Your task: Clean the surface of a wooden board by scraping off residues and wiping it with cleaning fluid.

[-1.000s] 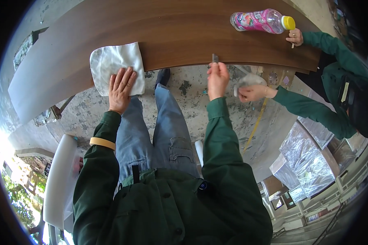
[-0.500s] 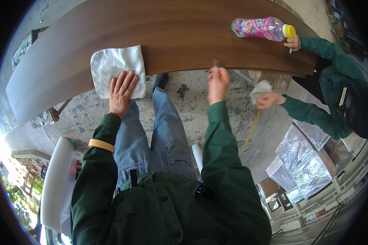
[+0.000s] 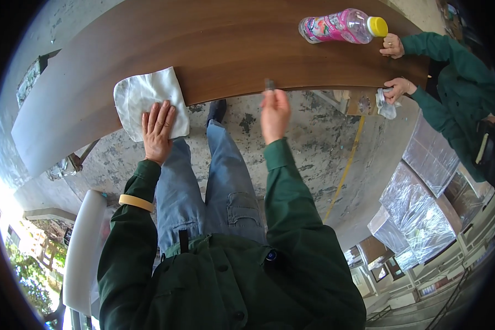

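The left hand (image 3: 158, 131) lies flat on a white cloth (image 3: 142, 91), perhaps against slipping; the right hand (image 3: 275, 114) grips a grey tool (image 3: 269, 84).

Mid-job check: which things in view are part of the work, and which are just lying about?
In the work:
- white cloth, under the left hand
- small grey piece, blurred, in the right hand
- brown board, near both hands

Apparently lying about:
- pink-labelled bottle, on the board
- white roll
- plastic-wrapped boxes
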Demonstrator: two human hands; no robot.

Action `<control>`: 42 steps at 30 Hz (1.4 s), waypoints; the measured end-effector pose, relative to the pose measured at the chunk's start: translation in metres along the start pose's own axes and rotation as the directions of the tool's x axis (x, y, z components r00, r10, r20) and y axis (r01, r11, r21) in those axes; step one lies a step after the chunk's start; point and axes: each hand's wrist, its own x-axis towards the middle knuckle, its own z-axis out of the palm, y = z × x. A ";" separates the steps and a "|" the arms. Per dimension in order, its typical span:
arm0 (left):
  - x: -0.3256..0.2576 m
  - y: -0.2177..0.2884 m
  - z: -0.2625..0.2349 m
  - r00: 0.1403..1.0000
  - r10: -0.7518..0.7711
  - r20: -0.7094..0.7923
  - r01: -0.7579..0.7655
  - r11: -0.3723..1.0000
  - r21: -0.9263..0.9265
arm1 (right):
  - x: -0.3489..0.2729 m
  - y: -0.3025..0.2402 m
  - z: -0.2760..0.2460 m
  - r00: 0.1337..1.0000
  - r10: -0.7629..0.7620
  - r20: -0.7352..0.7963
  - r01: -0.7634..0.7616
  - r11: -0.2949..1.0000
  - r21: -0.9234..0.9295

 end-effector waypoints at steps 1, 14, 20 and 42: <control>-0.001 0.003 0.001 1.000 -0.030 -0.003 0.030 1.000 0.003 | -0.009 -0.001 0.017 0.997 -0.068 0.037 0.070 0.996 -0.058; 0.124 0.170 0.069 0.986 0.159 0.046 -0.141 0.954 -0.264 | -0.031 0.036 -0.091 0.952 0.298 -0.067 -0.251 0.888 0.387; 0.119 0.163 0.048 0.985 0.166 0.039 -0.158 0.974 -0.164 | -0.047 0.036 -0.094 0.933 0.359 -0.028 -0.320 0.862 0.393; -0.112 -0.230 -0.111 0.901 -0.406 -0.152 0.388 0.912 -0.136 | -0.023 -0.007 0.042 0.988 0.150 -0.034 -0.145 0.982 0.123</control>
